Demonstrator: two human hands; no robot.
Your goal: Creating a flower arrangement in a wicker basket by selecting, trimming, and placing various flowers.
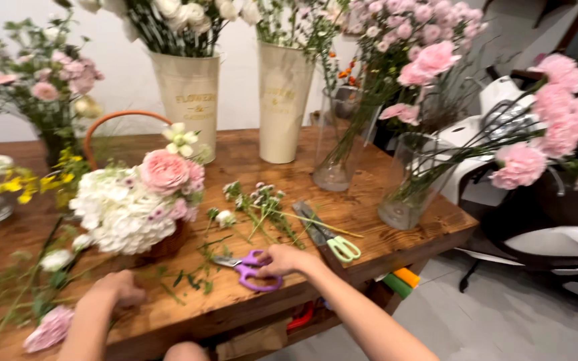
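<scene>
So the right hand (287, 259) is down on the purple-handled scissors (249, 269) lying flat on the worn wooden worktable (342, 207), close to its front edge. The fingers are curled over the handle loops, touching them, but I can't tell if any finger is actually through a loop or if there's a real grip. The scissors' long axis runs roughly left to right, handles under the hand, short metal blades pointing away to the left toward the loose stems and leaf bits. So the business end sits left of the fingers, and the right hand is clearly the nearer one.

The left hand (114, 289) rests on the tabletop well to the left, knuckles up, fingers bent loosely, nothing visibly in it, though it's a bit blurry. Just beyond it is a round arrangement of white hydrangea with a big pink rose (135, 200) in a basket with an orange hoop handle.

Other stuff around: a second pair of scissors with pale green handles (332, 239) lying just right of the purple ones, a few cut sprigs with tiny buds (262, 204) between them and the arrangement, two tall cream metal flower buckets (235, 100) at the back, and glass vases of pink carnations (409, 180) on the right end of the table. A pink carnation head (49, 329) lies near the front left edge
</scene>
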